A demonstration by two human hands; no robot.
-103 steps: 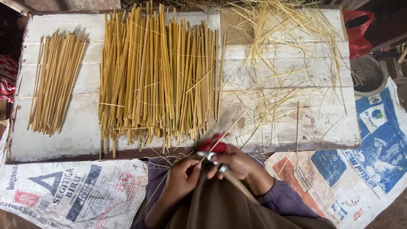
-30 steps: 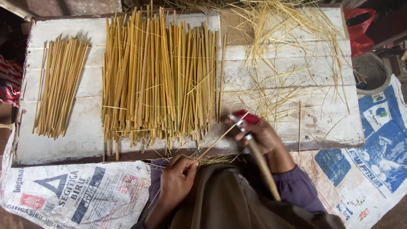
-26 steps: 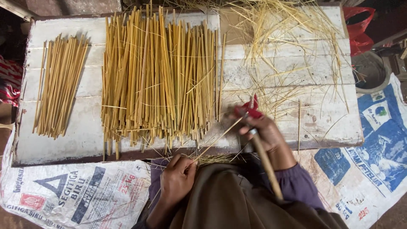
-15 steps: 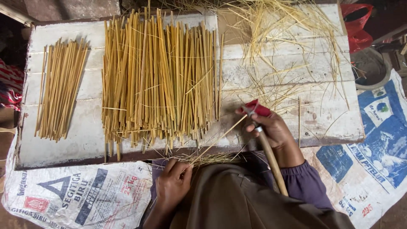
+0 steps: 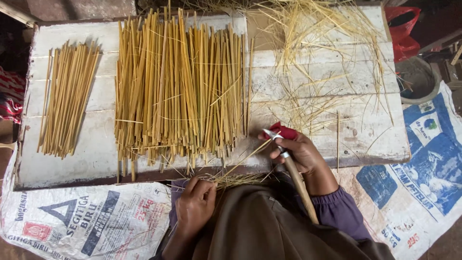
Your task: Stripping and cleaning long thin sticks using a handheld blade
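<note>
- The thin pale-yellow bamboo sliver is lying slantwise over the near edge of the white-painted plank table, running from the lap at 7 o'clock up to the blade at 1 o'clock.
- The left hand is pinching the sliver's lower end, fingers pressed together on it among a tuft of fine shavings.
- The right hand is wrapping its fingers tight around a knife with a long pale wooden handle, thumb bandaged in red cloth, the short metal blade meeting the sliver's upper end.
- To shave well, I judge the blade should be lying shallow and travelling away from the pinching hand, the sliver kept taut.
- At 10 o'clock from the hands, a broad heap of split yellow bamboo sticks is covering the table's middle; a smaller bundle of like sticks is lying at the left end.
- At 1 o'clock, loose straw-like trimmings are spreading across the planks.
- Printed woven sacks are covering the floor on both sides.
</note>
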